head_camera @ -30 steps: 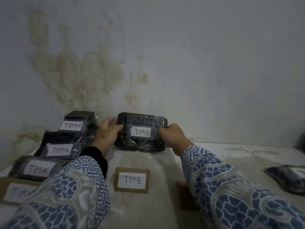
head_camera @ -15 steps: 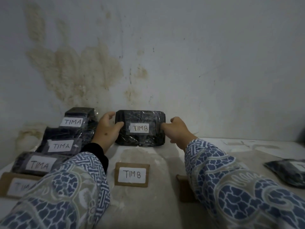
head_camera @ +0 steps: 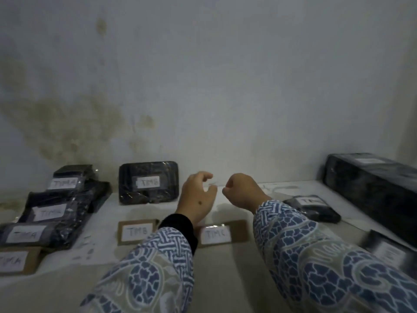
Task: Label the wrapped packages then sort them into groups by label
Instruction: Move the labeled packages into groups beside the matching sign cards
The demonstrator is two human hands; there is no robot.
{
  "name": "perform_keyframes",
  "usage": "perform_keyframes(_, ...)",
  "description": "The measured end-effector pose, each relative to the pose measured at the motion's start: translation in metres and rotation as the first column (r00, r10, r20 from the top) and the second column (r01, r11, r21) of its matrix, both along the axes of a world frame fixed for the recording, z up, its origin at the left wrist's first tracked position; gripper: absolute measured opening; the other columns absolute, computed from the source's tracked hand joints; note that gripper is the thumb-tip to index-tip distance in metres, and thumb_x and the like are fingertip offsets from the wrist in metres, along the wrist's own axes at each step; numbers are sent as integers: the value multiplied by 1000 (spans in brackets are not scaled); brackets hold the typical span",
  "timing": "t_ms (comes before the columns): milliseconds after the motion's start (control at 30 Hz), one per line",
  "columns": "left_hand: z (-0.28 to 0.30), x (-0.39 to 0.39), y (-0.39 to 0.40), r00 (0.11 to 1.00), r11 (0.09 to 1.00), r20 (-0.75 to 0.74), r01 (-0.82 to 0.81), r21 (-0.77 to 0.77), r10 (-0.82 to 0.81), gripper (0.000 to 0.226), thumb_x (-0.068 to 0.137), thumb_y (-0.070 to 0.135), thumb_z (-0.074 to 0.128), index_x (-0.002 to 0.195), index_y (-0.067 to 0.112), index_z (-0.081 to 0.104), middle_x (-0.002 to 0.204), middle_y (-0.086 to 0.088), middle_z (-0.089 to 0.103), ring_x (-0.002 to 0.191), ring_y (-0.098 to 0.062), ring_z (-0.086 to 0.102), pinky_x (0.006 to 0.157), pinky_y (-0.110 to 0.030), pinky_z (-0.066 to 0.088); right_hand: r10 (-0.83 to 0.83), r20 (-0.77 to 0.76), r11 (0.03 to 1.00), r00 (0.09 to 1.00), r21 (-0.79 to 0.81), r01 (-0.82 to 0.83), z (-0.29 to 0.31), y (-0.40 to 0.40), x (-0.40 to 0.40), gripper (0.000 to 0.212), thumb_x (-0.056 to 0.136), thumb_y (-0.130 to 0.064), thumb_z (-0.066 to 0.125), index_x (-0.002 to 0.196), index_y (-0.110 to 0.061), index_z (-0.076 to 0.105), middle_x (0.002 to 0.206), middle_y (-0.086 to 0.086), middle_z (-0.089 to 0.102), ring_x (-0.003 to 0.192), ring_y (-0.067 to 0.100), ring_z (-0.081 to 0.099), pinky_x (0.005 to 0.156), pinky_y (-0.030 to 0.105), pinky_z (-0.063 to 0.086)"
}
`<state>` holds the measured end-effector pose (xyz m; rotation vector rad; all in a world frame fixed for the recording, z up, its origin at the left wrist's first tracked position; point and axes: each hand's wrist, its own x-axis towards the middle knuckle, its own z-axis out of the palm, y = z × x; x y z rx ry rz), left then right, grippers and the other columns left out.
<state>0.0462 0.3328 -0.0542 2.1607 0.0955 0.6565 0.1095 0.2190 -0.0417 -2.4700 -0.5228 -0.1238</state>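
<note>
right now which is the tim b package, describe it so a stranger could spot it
Start at the stained wall behind the white table. The TIM B package leans against that wall, behind the TIM B cardboard sign. Unlike the TIM A packages overlapping in a row to its left, it stands alone.

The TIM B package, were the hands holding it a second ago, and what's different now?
Yes. Both hands let go of the TIM B package, which now stands alone against the wall. The left hand and right hand moved right, holding nothing. The TIM A packages and TIM B card stayed put.
</note>
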Motion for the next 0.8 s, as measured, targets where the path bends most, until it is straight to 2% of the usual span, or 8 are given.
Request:
perform_keyframes(67, -13, -3, -46, 997, 998, -42, 63, 1, -62, 31, 90, 14, 54, 120, 9, 56, 127, -9, 53, 120, -21, 48, 101, -25, 34, -42, 14, 998, 999, -35, 43, -1, -37, -10, 21, 85, -22, 53, 87, -3, 60, 93, 15, 62, 93, 32, 59, 75, 33, 44)
perform_keyframes(133, -25, -8, -91, 989, 992, -90, 110, -62, -116, 30, 90, 16, 53, 119, 11, 57, 128, -7, 53, 120, -21, 49, 100, -27, 36, -110, 38, 991, 993, -73, 112, -6, -78, -18, 19, 85, -23, 52, 85, -5, 58, 90, 15, 60, 96, 34, 60, 75, 33, 45)
perform_keyframes(267, -44, -22, -163, 966, 965, -196, 121, -234, -169, 30, 87, 21, 53, 116, 15, 58, 126, -7, 57, 113, -24, 54, 100, -36, 44, -314, 97, 920, 944, -213, 328, -20, -159, -40, 32, 86, -33, 49, 106, -10, 60, 115, 14, 61, 111, 34, 53, 93, 42, 42)
perform_keyframes(367, -58, -30, -203, 898, 949, -341, 202, -242, -278, 43, 86, 32, 55, 126, 16, 51, 134, -8, 51, 119, -26, 51, 104, -40, 42, -474, 15, 847, 881, -264, 460, -33, -216, -52, 39, 86, -33, 48, 120, -14, 53, 130, 12, 52, 121, 35, 44, 99, 44, 38)
perform_keyframes(467, -63, -36, -229, 836, 954, -502, 292, 63, -222, 57, 88, 46, 50, 135, 14, 44, 142, -7, 44, 131, -26, 41, 112, -41, 30, -532, -154, 847, 833, -131, 516, -47, -260, -61, 42, 85, -34, 52, 120, -13, 50, 130, 14, 52, 116, 36, 48, 97, 42, 43)
perform_keyframes(567, -67, -47, -246, 841, 894, -522, 336, 296, -143, 59, 91, 50, 40, 138, 13, 38, 149, -5, 33, 139, -25, 25, 117, -46, 12, -512, -236, 849, 826, 5, 528, -53, -280, -71, 54, 86, -30, 55, 135, -10, 41, 138, 16, 47, 123, 35, 46, 102, 38, 39)
perform_keyframes(700, -81, -52, -257, 855, 854, -506, 343, 391, -112, 69, 92, 54, 34, 148, 16, 19, 157, 0, 18, 145, -22, 12, 118, -49, 2, -488, -261, 857, 833, 35, 514, -57, -290, -73, 67, 84, -33, 63, 140, -7, 36, 145, 14, 41, 130, 32, 42, 109, 41, 32)
perform_keyframes(800, -84, -50, -256, 892, 905, -426, 299, 302, -153, 59, 92, 54, 34, 141, 21, 37, 147, 1, 37, 136, -21, 30, 116, -48, 12, -461, -307, 844, 833, 137, 518, -62, -295, -71, 75, 79, -31, 72, 139, -3, 37, 142, 16, 44, 126, 31, 46, 106, 42, 37)
